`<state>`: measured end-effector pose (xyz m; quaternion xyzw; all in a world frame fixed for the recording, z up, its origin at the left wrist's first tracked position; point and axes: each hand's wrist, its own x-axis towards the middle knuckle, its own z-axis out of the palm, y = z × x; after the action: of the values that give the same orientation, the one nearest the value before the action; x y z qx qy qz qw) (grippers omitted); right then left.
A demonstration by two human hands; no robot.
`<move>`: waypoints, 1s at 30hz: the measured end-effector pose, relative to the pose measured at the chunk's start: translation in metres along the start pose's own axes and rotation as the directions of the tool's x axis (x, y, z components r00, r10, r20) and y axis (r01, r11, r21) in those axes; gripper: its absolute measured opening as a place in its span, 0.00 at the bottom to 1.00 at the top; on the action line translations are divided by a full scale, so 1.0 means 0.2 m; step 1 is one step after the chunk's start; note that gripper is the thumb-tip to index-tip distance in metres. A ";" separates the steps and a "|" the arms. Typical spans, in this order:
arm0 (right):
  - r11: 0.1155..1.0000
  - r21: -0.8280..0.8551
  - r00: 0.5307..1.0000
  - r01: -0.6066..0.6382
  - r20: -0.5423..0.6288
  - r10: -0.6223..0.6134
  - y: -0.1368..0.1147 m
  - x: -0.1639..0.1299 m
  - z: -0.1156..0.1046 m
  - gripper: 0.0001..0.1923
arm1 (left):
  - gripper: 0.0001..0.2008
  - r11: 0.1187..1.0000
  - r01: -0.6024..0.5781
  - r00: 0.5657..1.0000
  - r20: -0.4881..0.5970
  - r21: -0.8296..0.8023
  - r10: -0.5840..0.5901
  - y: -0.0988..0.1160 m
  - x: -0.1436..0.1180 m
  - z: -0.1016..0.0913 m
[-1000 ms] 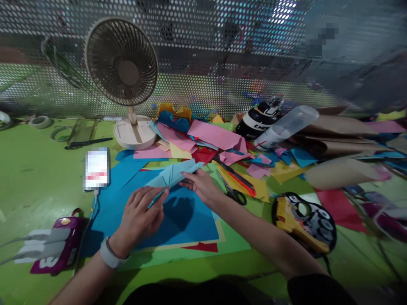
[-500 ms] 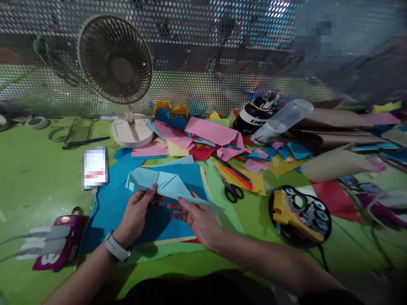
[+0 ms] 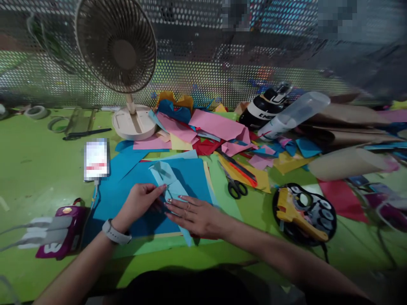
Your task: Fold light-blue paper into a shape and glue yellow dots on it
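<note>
A folded light blue paper [image 3: 178, 189] lies slanted over a stack of coloured sheets, with a darker blue sheet [image 3: 127, 212] on top. My left hand [image 3: 140, 203] pinches the paper's left edge between thumb and fingers, near a crease. Flat across its lower half rests my right hand [image 3: 197, 216], fingers stretched toward the left and pressing on it. The paper's lower tip sticks out below that hand. Part of the paper is hidden under my right fingers.
Scissors [image 3: 237, 189] and an orange cutter [image 3: 248, 176] lie right of the stack. Farther right sits a round black tray [image 3: 321, 212] holding a yellow tool. Paper scraps, a fan [image 3: 135, 123], bottles [image 3: 257, 112], a phone [image 3: 96, 159] and a purple power strip [image 3: 63, 233] surround the sheets.
The light blue paper has turned from lying crosswise to a steep slant and come down onto the stack. My right hand has flattened over it; my left still pinches its edge.
</note>
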<state>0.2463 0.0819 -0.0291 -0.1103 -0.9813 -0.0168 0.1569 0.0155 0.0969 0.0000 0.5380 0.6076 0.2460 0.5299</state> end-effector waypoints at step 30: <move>0.639 0.556 0.769 -0.532 0.003 0.639 -0.05 0.02 0.07 0.11 | 0.04 0.564 -0.576 0.777 0.182 0.592 0.602 -0.12 0.04 0.06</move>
<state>0.2351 0.0736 -0.0411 -0.3740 -0.8365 0.2936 0.2724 0.0191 0.0938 -0.0271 0.8464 0.4491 0.2061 0.1985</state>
